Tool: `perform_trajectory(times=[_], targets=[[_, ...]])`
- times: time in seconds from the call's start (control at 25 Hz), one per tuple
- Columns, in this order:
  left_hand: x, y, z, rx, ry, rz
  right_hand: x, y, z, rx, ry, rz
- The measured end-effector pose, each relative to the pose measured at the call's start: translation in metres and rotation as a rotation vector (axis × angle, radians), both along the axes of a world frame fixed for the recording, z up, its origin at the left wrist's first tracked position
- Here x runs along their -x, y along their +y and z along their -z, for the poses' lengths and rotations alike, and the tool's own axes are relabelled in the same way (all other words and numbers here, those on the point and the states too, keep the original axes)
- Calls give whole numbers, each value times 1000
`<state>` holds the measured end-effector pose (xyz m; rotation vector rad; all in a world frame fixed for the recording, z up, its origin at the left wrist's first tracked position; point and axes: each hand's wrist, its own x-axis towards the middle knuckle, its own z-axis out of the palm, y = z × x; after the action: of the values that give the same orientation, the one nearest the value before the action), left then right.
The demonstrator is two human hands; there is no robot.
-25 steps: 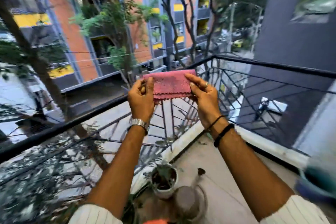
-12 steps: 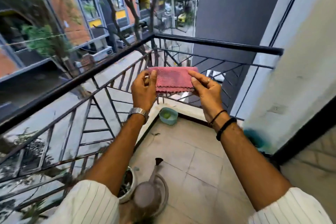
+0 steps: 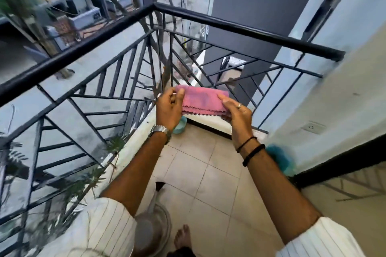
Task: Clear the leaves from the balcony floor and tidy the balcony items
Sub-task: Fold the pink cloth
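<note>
Two hands: a person's left hand (image 3: 169, 108) and right hand (image 3: 235, 112) hold a folded pink cloth (image 3: 203, 100) between them at chest height, out over the balcony floor (image 3: 208, 173) near the railing corner.
Head view, change: over the last second the gaze has swung from the trees and buildings across the street down to the corner of the black railing (image 3: 229, 27) and the tiles; the cloth stays stretched flat between the same two grips.
Fingers: left thumb and fingers pinch the cloth's left end, right fingers (image 3: 223, 98) clamp its right end; both hands are closed on the fabric.
Meaning for the task: judged from the pose, the cloth is folded and ready to be put away, so the tidying half is under way.
Leaves: no loose leaves are plain on the visible tiles, though motion blur could hide small ones.
Containers: a pale teal bowl (image 3: 181, 128) sits on the floor in the corner, mostly behind the left wrist, its contents hidden; a watering can (image 3: 152, 225) stands by the person's bare foot (image 3: 182, 238), its spout pointing toward the corner.
Right edge: a blurred teal object (image 3: 281, 158) lies against the wall; what it is cannot be told.
</note>
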<state>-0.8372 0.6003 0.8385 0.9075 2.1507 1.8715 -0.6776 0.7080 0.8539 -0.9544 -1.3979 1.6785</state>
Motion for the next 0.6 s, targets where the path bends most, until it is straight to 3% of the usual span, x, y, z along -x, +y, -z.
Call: perform_trajectory(times=[0.6], targets=[[183,178,169,262,-203,-6,183,199,173,183,-197,-152]])
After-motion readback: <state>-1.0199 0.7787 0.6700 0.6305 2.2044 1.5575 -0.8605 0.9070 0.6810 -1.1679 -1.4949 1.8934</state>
